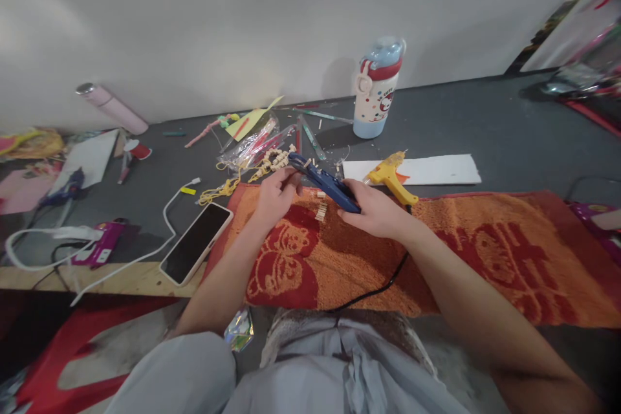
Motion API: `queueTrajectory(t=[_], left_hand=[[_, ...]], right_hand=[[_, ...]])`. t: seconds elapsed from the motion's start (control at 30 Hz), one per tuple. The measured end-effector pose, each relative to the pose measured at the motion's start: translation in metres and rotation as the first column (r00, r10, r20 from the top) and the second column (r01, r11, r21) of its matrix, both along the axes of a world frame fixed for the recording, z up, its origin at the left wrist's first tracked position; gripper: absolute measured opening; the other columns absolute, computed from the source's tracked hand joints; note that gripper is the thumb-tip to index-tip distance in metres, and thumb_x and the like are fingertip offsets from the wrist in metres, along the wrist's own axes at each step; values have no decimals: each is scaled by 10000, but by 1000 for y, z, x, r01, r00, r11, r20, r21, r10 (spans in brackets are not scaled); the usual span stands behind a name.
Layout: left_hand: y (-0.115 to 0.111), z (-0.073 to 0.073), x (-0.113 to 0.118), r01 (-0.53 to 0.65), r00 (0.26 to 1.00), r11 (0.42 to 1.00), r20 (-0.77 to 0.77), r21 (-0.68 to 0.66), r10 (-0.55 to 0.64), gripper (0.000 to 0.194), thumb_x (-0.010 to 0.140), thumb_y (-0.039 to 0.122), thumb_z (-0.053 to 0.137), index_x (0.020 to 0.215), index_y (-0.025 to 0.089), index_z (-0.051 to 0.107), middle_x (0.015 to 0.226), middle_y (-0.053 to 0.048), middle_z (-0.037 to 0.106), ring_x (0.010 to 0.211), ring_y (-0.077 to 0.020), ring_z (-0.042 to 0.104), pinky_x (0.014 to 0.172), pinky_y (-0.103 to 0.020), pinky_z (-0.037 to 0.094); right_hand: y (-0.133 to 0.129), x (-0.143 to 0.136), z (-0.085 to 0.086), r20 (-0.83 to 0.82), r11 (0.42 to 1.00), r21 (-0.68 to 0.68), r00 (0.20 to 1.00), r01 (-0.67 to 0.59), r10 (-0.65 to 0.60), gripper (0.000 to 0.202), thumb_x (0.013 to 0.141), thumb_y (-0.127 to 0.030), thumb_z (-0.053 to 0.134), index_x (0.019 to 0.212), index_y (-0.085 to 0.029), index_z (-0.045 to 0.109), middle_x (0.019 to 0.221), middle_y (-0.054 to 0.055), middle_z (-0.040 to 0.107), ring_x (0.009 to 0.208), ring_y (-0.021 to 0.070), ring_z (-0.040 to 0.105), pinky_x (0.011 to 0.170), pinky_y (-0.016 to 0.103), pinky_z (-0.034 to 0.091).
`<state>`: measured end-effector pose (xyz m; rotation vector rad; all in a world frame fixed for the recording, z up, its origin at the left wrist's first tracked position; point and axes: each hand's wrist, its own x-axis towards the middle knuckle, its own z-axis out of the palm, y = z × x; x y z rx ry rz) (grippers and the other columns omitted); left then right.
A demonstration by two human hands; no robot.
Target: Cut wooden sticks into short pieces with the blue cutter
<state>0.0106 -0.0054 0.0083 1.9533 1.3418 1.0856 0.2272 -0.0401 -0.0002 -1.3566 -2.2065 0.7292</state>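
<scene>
My right hand is wrapped round the near end of a long dark blue object, whose kind I cannot make out. It slants up and left above the towel, with small pale bits along it. My left hand is closed beside its far end, fingers bent inward; what they pinch is hidden. Below the blue object, a few small pale wooden-looking pieces lie on an orange and red towel. More such pieces lie heaped beyond my left hand, near yellow cord.
A yellow glue gun rests on a white board, right of my hands. Behind stands a drinking bottle. Plastic packets, a phone and a white cable lie leftward. A black cord crosses the towel.
</scene>
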Motion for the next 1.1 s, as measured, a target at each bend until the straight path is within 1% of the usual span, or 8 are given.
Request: queueTrajectory(t=[0.1,0.27,0.43,0.57,0.7,0.83,0.97,1.1], left_hand=[[0,1,0,-1,1000,1000,-4,7,1,207,825,172,444,642,171,540,568,7,578,566,-110,514,607,-225,401],[0,3,0,6,1000,1000,20,18,-6,183,821,177,446,662,172,536,561,14,573,561,-110,521,614,-229,410],[1,2,-1,16,1000,1000,22,21,-17,177,820,185,442,665,171,527,558,14,573,567,-112,529,627,-234,420],[3,-2,-3,14,1000,999,12,39,-14,159,829,203,442,718,169,551,568,13,584,572,-117,535,632,-241,426],[2,-3,-4,6,1000,999,7,54,-6,143,815,185,443,734,171,560,579,12,592,572,-118,544,622,-241,431],[1,-1,-3,-18,1000,996,-10,84,19,129,791,156,453,729,171,565,605,9,607,580,-118,554,611,-238,432],[-1,1,-3,-35,999,991,-14,127,37,129,791,160,477,697,169,566,637,-3,618,616,-124,564,619,-238,433],[-1,0,-3,-47,999,991,8,124,47,120,784,151,484,696,166,565,658,-7,624,632,-122,567,620,-232,436]], right_hand=[[-1,0,1,11,1000,-12,1000,9,-9,444,778,-319,525,1165,-103,502,995,135,639,857,251,606,749,328,441],[-1,0,1,32,1000,8,999,13,-14,446,795,-334,513,1180,-108,494,1031,143,638,864,254,612,752,332,436],[-1,0,1,53,1000,21,999,11,-12,403,804,-338,510,1146,-126,502,999,130,646,837,245,613,726,324,428],[-1,1,1,70,999,33,997,17,-19,381,811,-328,507,1138,-133,500,966,117,651,811,230,615,709,307,421],[-1,0,3,89,999,38,996,20,-23,348,820,-326,497,1109,-133,515,937,111,654,806,227,618,711,302,418],[-1,0,3,88,999,47,996,25,-29,367,819,-327,499,1127,-129,513,948,115,655,826,230,622,724,300,423],[-1,-1,0,79,998,55,997,21,-25,401,815,-336,505,1155,-123,506,980,125,657,857,236,625,739,305,430],[-1,-1,-1,59,999,39,998,17,-19,419,810,-334,508,1165,-112,508,988,130,657,862,241,627,744,313,436]])
